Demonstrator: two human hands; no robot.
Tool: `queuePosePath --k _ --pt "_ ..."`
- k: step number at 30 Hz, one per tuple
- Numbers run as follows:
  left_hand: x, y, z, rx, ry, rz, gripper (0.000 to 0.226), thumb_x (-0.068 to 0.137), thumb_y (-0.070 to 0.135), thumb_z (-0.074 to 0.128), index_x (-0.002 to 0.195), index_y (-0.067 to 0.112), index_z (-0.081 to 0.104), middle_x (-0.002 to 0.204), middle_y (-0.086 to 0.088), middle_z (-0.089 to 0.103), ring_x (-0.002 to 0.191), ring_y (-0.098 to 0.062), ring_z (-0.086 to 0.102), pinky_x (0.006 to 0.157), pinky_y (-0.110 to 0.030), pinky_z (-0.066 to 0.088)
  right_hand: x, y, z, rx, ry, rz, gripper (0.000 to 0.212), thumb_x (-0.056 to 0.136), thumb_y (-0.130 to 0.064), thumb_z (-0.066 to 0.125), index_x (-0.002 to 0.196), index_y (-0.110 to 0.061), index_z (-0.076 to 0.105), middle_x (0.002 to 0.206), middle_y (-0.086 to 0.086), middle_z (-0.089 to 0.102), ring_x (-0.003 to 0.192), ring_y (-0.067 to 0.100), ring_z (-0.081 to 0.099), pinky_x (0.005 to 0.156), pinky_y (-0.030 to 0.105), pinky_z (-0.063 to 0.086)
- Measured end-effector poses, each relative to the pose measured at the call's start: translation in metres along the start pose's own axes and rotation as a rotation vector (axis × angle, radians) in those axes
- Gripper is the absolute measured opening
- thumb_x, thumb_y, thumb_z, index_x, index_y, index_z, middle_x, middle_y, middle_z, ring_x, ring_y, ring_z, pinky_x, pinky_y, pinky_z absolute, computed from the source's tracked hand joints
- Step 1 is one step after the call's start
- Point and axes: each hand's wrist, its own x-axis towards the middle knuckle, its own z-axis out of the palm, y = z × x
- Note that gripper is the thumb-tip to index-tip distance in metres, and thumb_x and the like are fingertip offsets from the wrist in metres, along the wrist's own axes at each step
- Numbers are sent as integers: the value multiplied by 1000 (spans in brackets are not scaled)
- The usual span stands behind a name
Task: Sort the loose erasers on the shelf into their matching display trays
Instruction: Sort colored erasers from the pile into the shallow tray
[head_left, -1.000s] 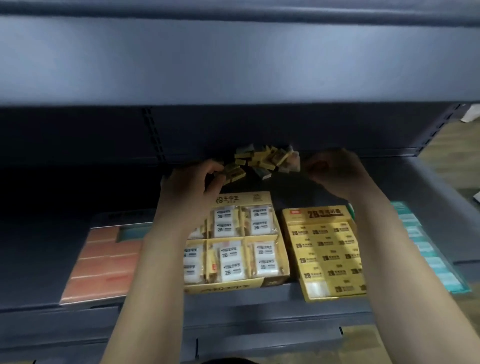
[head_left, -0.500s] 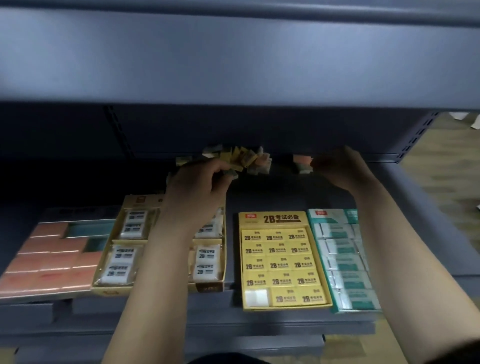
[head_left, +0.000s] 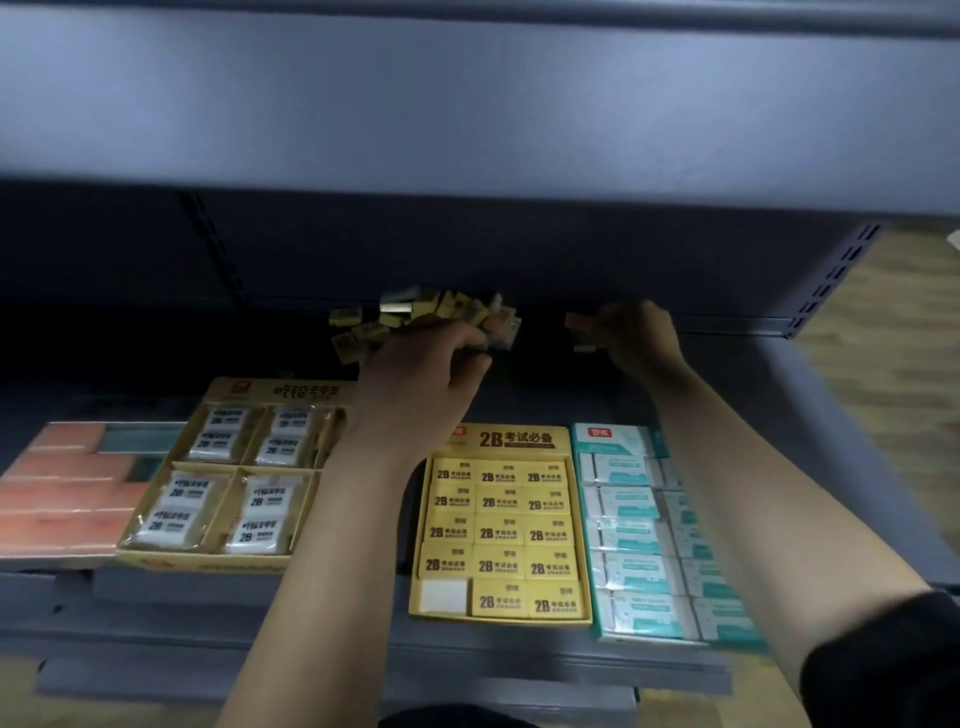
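1. Currently, head view: the step in hand is picking from the loose erasers (head_left: 426, 312), which are heaped at the back of the shelf (head_left: 524, 402) behind the display trays.
2. Left hand (head_left: 423, 371): the forearm reaches forward between the trays. The fingers are curled into the near edge of the heap and grip yellow pieces; how many cannot be told.
3. Right hand (head_left: 641, 338): extended just right of the heap, wrist bent inward, fingertips pinching a pink eraser (head_left: 579, 321).
4. Judgement, yellow pieces: these likely belong in the yellow 2B tray (head_left: 511, 439), directly below the left hand. Its front-left cell shows white and appears vacant.
5. Judgement, pink piece: it matches the pink tray (head_left: 62, 488) at far left, where gaps show. Placing it calls for a reach across the left arm, or a pass between hands.
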Motion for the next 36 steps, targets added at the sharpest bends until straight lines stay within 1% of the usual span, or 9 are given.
queuePosePath --k 4,8,11,14,19,25,29,32,36 --pt "2 7 6 9 3 -4 26 97 35 54 119 25 64 118 10 66 111 -9 59 92 -34 48 6 0 -2 48 -13 27 45 84 -54 67 77 -10 72 72 4 67 68 17 63 54 26 43" --pt "7 16 12 5 -1 -12 26 97 33 57 119 23 65 119 10 66 113 -10 59 96 -36 47 11 0 -6 59 -60 50 46 84 -50 68 88 -4 70 84 8 69 77 22 64 73 38 55" --pt "16 22 19 15 -18 -13 24 95 33 58 118 26 65 117 10 66 112 -12 60 97 -42 47 10 -2 -10 13 -74 2 39 86 -46 67 90 -8 69 85 6 66 80 19 63 76 38 54" --pt "29 32 30 55 -51 -12 29 96 33 58 123 25 62 122 6 64 115 -14 58 99 -44 46 10 2 -15 18 -100 -31 34 83 -45 72 92 -12 68 89 4 66 81 16 62 67 29 50" --pt "58 45 61 113 -115 27 33 96 28 59 127 18 61 127 -1 62 117 -18 57 99 -40 47 4 12 -36 -111 -138 -86 31 90 -31 67 112 -9 67 107 10 68 94 24 63 85 40 52" --pt "94 49 109 208 -225 29 35 93 26 62 126 15 60 129 -6 56 113 -25 57 93 -40 48 -16 57 -48 192 -75 -4 33 68 -24 78 100 -17 74 90 6 72 84 25 68 79 50 57" --pt "109 47 130 210 -293 35 37 93 19 61 130 16 56 135 -5 53 120 -28 53 97 -45 46 -35 66 -55 183 -31 -48 20 71 -8 74 89 -16 72 81 1 69 77 19 64 69 32 51" --pt "114 44 139 263 -314 39 41 94 21 59 134 19 54 139 -4 53 123 -31 49 100 -47 43 -46 67 -59 261 -13 -52 27 62 -14 68 87 -5 73 82 12 71 74 21 60 67 38 47" --pt "116 45 139 288 -297 32 23 93 25 59 113 19 67 126 -4 62 114 -30 54 92 -45 45 -51 72 -60 285 -4 -26 15 73 7 71 87 3 67 81 12 66 73 18 54 66 30 42"
